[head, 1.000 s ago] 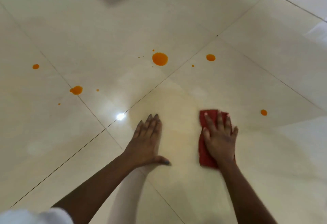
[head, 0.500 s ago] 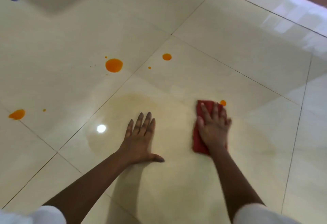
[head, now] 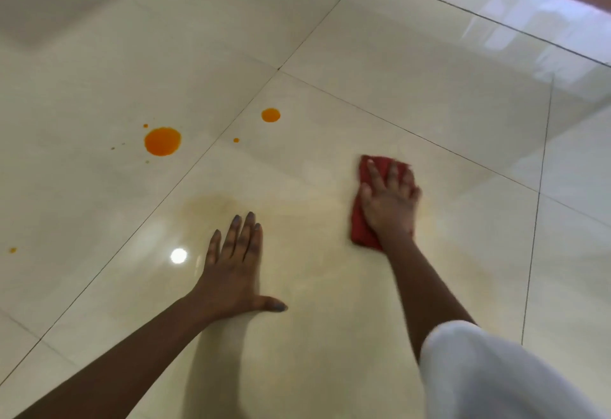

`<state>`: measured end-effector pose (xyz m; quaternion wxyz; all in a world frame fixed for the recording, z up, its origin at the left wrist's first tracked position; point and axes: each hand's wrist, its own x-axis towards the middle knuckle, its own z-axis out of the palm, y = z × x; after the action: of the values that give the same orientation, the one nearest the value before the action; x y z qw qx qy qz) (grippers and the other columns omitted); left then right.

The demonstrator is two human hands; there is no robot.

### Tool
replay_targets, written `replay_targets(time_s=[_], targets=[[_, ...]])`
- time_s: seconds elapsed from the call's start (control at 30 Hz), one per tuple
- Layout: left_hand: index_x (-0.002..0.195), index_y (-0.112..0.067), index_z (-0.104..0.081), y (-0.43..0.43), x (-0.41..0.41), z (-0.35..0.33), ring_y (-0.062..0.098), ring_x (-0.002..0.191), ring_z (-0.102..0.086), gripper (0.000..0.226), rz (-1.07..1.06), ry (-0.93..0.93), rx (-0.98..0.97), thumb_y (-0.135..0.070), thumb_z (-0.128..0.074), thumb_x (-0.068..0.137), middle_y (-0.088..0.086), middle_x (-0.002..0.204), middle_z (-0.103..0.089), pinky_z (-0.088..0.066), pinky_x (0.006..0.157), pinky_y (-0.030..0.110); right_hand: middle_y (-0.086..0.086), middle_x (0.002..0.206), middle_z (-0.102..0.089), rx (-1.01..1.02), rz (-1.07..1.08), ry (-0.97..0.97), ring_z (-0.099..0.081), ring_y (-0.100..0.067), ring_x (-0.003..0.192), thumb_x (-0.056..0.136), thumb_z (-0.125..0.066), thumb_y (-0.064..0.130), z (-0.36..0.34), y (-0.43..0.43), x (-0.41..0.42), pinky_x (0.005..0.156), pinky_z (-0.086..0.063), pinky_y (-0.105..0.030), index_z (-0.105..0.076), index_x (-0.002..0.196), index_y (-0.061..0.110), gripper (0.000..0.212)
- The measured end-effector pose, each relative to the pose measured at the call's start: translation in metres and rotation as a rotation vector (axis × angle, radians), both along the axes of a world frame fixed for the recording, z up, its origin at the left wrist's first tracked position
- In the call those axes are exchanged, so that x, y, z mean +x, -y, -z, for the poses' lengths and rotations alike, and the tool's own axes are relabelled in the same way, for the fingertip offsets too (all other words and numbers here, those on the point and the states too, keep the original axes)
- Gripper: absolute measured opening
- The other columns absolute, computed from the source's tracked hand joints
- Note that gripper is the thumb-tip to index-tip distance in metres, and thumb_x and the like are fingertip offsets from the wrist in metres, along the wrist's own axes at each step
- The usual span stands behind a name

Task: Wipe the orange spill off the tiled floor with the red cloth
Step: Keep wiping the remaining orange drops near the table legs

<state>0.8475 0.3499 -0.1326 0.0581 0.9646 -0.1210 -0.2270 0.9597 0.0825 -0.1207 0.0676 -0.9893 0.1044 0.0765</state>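
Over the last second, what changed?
The right hand, pressing the folded red cloth, slid it forward-right over the small orange drop beside it; that drop no longer shows. The left hand stayed flat on the cream tiled floor; the large round orange puddle remains.

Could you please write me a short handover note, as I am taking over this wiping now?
Left hand: flat on the tiled floor, holding nothing.
Right hand: straight fingers press the red cloth onto the tile.
Done: near tile wiped; a faint yellowish smear shows.
To do: large orange drop, smaller drop, tiny speck between them, far-left speck, then the smear.
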Motion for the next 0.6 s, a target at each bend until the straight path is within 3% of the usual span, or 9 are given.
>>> replay_targets(time_s=[0.1,0.17,0.27,0.37,0.43,0.5,0.6], targets=[[0.130,-0.017,0.043,-0.002,0.001,-0.005,0.018,0.129,0.048,0.136,0.002,-0.021,0.010,-0.103,-0.012,0.039,0.001,0.142,0.050,0.019,0.112,0.046,-0.005,0.159,-0.007,0.031,-0.322,0.021,0.002,-0.030,0.145,0.093,-0.030,0.045,0.006,-0.055,-0.021,0.114,-0.004,-0.051,-0.016,0.146,0.041,0.055],[0.129,-0.017,0.044,-0.002,0.000,-0.009,0.017,0.128,0.049,0.135,0.000,-0.039,0.006,-0.102,-0.013,0.040,0.001,0.141,0.051,0.019,0.113,0.046,-0.002,0.157,-0.017,0.038,-0.476,0.059,-0.008,-0.029,0.145,0.089,-0.033,0.045,0.011,-0.053,-0.069,0.113,-0.009,-0.051,-0.025,0.143,0.042,0.055],[0.129,-0.017,0.043,-0.001,0.001,-0.011,0.018,0.128,0.048,0.135,-0.016,-0.046,0.003,-0.102,-0.013,0.039,0.001,0.140,0.051,0.020,0.112,0.046,-0.007,0.152,-0.031,0.034,-0.343,0.084,-0.026,-0.034,0.140,0.085,-0.033,0.044,0.008,0.014,-0.095,0.109,-0.025,-0.054,-0.038,0.140,0.039,0.056],[0.130,-0.016,0.041,-0.001,0.000,-0.010,0.018,0.129,0.048,0.136,-0.011,-0.040,0.015,-0.103,-0.011,0.039,0.002,0.140,0.051,0.023,0.110,0.044,-0.009,0.156,-0.019,-0.045,-0.089,0.038,-0.012,-0.033,0.144,0.091,-0.024,0.046,0.003,0.067,-0.037,0.112,-0.017,-0.054,-0.026,0.145,0.037,0.054],[0.133,-0.015,0.037,0.000,0.001,-0.008,0.018,0.130,0.046,0.138,-0.021,-0.036,0.002,-0.103,-0.010,0.038,0.002,0.142,0.049,0.028,0.107,0.041,-0.008,0.158,-0.010,-0.036,-0.033,0.017,-0.002,-0.031,0.145,0.095,-0.027,0.046,0.001,0.051,0.011,0.114,-0.011,-0.052,-0.017,0.147,0.038,0.054],[0.132,-0.015,0.038,0.000,0.002,-0.009,0.017,0.130,0.047,0.139,-0.028,-0.035,-0.004,-0.103,-0.009,0.037,0.002,0.141,0.049,0.032,0.104,0.038,-0.007,0.159,-0.006,-0.007,-0.172,-0.009,0.001,-0.031,0.145,0.095,-0.030,0.044,0.002,0.004,0.025,0.114,-0.008,-0.051,-0.015,0.147,0.038,0.055],[0.132,-0.013,0.038,0.001,0.001,-0.013,0.018,0.129,0.047,0.139,-0.027,-0.048,-0.007,-0.103,-0.013,0.039,0.002,0.141,0.049,0.030,0.105,0.038,-0.005,0.157,-0.017,0.025,-0.519,0.049,-0.008,-0.031,0.145,0.090,-0.034,0.045,0.012,-0.038,-0.035,0.114,-0.011,-0.052,-0.026,0.144,0.041,0.055]])
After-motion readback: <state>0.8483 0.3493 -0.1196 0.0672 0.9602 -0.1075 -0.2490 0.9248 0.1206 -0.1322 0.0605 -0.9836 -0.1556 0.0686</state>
